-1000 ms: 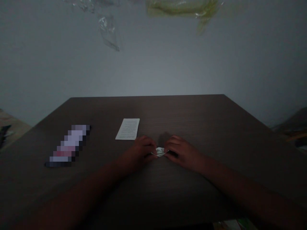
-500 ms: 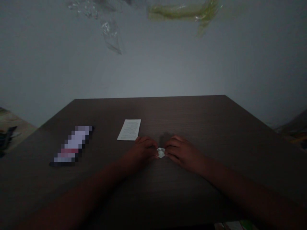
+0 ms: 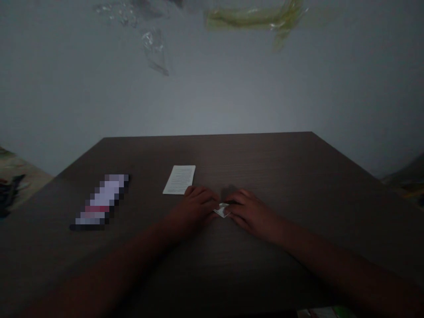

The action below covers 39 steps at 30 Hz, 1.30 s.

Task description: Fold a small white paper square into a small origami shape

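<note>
grip: left hand (image 3: 195,207) and right hand (image 3: 253,212) meet fingertip to fingertip, both pinched shut on a small folded paper (image 3: 222,210)
paper location: right in the grip, low on the table (image 3: 265,163) (lifted or pressed flat, can't tell in this light)
containers: clear plastic bag (image 3: 155,51) and yellow-green plastic bag (image 3: 251,17) on the wall (image 3: 298,88), far beyond and above the grip; contents can't be made out
paper shape: white, creased, small pointed wedge showing between the fingers; the rest is hidden under the fingertips
table: dark brown, wood-grain, matte, straight far edge
printed sheet (image 3: 179,179): white rectangle with fine print, lying flat just beyond the grip to its left, almost touching the left hand's knuckles
blurred item (image 3: 101,201): long, flat, pale with a dark edge, well left of the grip, no detail readable
bags texture: thin crinkled film, shiny highlights
wall: plain, pale grey, smooth
change vs 1 s ago: the paper showed wider between the hands then; now the fingertips sit closer together and less of it shows
unchanged: printed sheet, blurred item and both bags in the same spots
</note>
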Each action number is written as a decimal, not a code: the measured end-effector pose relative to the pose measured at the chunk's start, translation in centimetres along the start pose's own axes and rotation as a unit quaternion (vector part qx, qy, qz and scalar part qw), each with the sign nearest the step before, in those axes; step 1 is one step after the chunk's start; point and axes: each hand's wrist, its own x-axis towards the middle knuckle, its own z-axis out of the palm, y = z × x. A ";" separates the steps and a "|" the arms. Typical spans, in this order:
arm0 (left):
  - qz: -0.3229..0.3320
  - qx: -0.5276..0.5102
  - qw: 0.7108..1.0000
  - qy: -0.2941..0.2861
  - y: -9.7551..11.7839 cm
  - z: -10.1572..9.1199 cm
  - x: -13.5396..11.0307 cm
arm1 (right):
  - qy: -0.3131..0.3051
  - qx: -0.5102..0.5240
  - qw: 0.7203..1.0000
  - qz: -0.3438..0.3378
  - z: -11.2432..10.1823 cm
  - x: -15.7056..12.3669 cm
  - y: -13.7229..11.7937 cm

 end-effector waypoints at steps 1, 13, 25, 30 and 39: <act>0.003 0.007 1.000 0.001 -0.1 0.1 0.0 | -0.001 0.003 1.000 0.001 0.0 0.0 0.0; -0.007 -0.039 0.999 0.006 -0.6 0.5 -0.1 | 0.015 0.024 1.000 -0.012 -1.0 -0.1 0.2; 0.003 -0.049 0.998 0.032 -0.6 1.4 -0.4 | 0.018 -0.031 0.999 -0.014 -0.8 -0.3 -0.7; 0.004 -0.034 0.999 0.041 -0.4 1.9 -0.4 | 0.009 -0.024 1.000 -0.001 -0.7 -0.3 -0.8; -0.002 0.061 0.997 0.051 -0.6 1.5 -0.5 | -0.004 0.016 1.000 0.027 -0.8 -0.1 -0.9</act>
